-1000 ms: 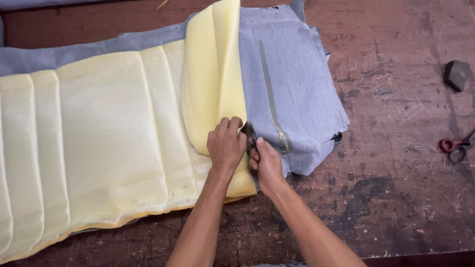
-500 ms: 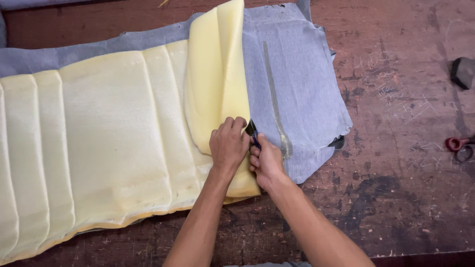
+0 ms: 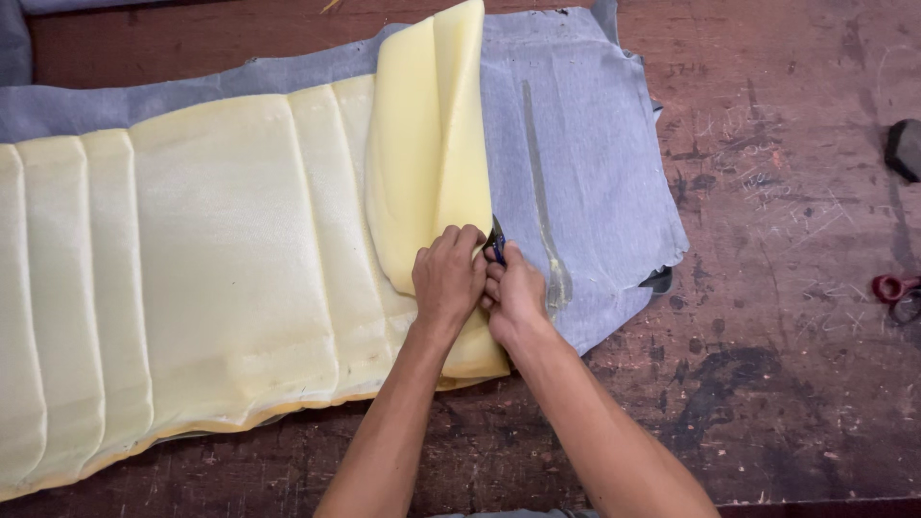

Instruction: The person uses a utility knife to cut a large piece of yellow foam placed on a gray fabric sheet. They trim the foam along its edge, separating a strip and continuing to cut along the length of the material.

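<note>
Right now the foam is being parted from its backing. The left hand (image 3: 448,276) pinches the folded-back flap of yellow foam padding (image 3: 427,144) and holds it up off the grey fabric backing (image 3: 585,163), which lies flat on the worn wooden workbench (image 3: 787,317). The right hand (image 3: 513,293) is closed around a small dark blade tool (image 3: 496,242), its tip set in the crease where foam meets fabric, just beside the left fingers. The rest of the foam lies channelled and flat to the left. Judging from this, the next stroke calls for steady upward tension on the flap and a shallow blade, kept clear of the left fingertips and the cloth. Red-handled scissors (image 3: 892,288) lie well apart at the right edge.
</note>
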